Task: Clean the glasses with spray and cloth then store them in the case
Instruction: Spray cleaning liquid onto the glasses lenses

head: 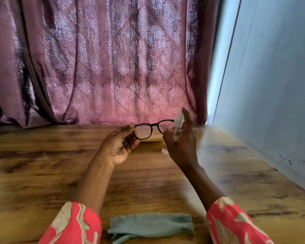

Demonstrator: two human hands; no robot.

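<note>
Black-framed glasses [152,128] are held up above the wooden table [51,164], lenses facing me. My left hand [121,146] pinches the frame's left end between thumb and fingers. My right hand [180,140] is wrapped around a small clear spray bottle [176,126] with a white nozzle, index finger raised over the top, right beside the right lens. A blue-green cleaning cloth [151,226] lies crumpled at the near table edge between my forearms. Behind the glasses, a pale flat object [152,139], possibly the case, rests on the table and is mostly hidden.
A patterned purple curtain [104,59] hangs along the back of the table. A pale blue wall [271,85] runs along the table's right edge. Both forearms wear red patterned sleeves.
</note>
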